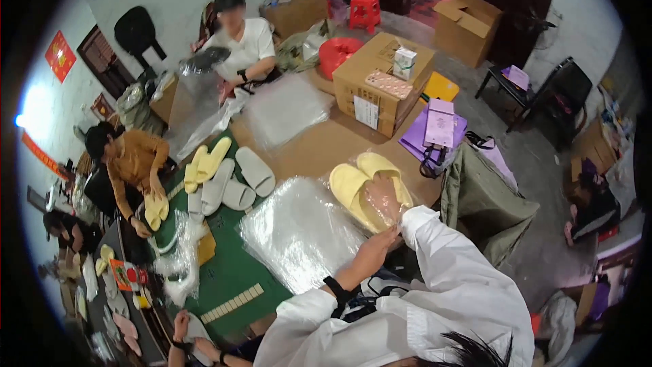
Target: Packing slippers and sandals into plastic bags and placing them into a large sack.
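A pair of yellow slippers (353,187) lies on the table inside a clear plastic bag (401,175). My right hand (382,197) rests on top of the slippers, fingers pressed on the bag. My left hand (375,248) grips the bag's near edge just below the slippers. To their left sits a stack of clear plastic bags (299,228).
Several grey and yellow slippers (224,177) lie on the green table top (231,268). A second stack of bags (285,109) sits farther back. Cardboard boxes (380,81), purple bags (438,126) and a green cloth (482,197) are to the right. Other people work across the table and along its left side.
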Demonstrator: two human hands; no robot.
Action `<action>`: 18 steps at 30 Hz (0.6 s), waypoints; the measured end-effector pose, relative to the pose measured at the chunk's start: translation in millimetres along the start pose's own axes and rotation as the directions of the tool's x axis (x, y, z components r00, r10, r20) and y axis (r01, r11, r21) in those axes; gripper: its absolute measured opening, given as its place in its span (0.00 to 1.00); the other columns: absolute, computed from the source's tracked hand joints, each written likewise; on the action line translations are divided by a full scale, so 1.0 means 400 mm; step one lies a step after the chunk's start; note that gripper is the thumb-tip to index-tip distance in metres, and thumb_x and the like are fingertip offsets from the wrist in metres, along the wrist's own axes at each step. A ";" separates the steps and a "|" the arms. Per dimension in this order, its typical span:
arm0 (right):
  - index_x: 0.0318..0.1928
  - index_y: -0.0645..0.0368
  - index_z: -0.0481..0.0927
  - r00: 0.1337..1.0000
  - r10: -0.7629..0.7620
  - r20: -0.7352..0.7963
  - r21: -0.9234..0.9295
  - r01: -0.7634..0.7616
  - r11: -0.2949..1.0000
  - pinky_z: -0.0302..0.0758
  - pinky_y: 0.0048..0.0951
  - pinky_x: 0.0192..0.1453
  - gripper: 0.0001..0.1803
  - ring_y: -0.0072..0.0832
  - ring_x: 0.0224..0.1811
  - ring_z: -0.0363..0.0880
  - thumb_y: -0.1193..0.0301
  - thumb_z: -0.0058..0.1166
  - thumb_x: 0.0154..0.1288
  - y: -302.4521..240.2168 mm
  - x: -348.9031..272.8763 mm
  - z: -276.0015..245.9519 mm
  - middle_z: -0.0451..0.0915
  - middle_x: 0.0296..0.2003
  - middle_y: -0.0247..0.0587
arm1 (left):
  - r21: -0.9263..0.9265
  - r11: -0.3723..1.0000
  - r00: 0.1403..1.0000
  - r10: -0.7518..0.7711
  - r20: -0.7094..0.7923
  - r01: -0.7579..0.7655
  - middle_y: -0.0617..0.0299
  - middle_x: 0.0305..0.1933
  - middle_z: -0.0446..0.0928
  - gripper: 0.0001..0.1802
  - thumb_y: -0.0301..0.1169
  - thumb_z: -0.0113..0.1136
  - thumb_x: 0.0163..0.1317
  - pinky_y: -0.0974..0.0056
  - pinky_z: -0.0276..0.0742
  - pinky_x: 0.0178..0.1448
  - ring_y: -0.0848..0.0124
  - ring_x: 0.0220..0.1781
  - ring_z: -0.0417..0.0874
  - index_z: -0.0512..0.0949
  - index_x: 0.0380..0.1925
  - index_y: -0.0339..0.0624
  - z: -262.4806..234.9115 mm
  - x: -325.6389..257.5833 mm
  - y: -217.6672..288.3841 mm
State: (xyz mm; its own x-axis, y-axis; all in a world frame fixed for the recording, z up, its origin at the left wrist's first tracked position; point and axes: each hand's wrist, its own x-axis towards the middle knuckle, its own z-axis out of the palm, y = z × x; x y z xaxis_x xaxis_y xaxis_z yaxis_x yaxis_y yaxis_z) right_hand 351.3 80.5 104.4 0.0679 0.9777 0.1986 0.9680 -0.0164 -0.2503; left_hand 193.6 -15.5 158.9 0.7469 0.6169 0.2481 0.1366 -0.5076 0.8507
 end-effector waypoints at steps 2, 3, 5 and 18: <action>0.31 0.57 0.78 0.999 -0.045 -0.024 0.018 0.046 0.999 0.64 0.44 0.43 0.12 0.44 0.43 0.69 0.63 0.52 0.49 0.038 0.022 0.012 0.72 0.36 0.49 | 0.020 0.999 0.999 0.039 0.007 -0.039 0.50 0.57 0.68 0.22 0.21 0.47 0.59 0.63 0.66 0.59 0.58 0.57 0.71 0.68 0.55 0.44 -0.004 0.044 0.015; 0.32 0.59 0.78 0.995 -0.070 -0.073 0.027 0.072 0.997 0.64 0.44 0.43 0.13 0.43 0.42 0.70 0.63 0.51 0.48 0.044 0.042 0.008 0.72 0.35 0.51 | 0.019 1.000 1.000 0.015 -0.017 -0.015 0.50 0.57 0.68 0.22 0.21 0.47 0.59 0.63 0.66 0.59 0.58 0.57 0.71 0.68 0.55 0.44 -0.003 0.057 0.008; 0.32 0.61 0.77 0.996 -0.082 -0.023 0.050 0.083 0.995 0.64 0.44 0.43 0.14 0.44 0.40 0.69 0.64 0.51 0.49 0.057 0.091 0.002 0.71 0.34 0.51 | 0.086 0.995 0.998 0.055 -0.043 -0.052 0.49 0.57 0.68 0.22 0.20 0.47 0.58 0.62 0.67 0.59 0.56 0.56 0.71 0.68 0.55 0.44 0.003 0.083 -0.008; 0.41 0.60 0.79 0.693 -0.323 0.645 0.600 -0.197 0.775 0.72 0.33 0.40 0.19 0.34 0.36 0.78 0.61 0.54 0.51 0.298 0.130 -0.179 0.81 0.33 0.46 | -0.050 0.997 0.978 0.042 -0.206 -0.054 0.51 0.47 0.73 0.15 0.31 0.53 0.57 0.58 0.65 0.57 0.57 0.52 0.71 0.75 0.44 0.38 -0.207 0.293 0.189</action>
State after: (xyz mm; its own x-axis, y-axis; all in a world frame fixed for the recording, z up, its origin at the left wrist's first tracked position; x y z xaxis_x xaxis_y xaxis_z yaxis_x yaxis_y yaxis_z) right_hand 487.3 114.3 152.5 -0.4208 0.8178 -0.3925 0.5923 -0.0800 -0.8017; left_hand 237.6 68.3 290.6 0.6016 0.7057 0.3743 0.0635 -0.5094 0.8582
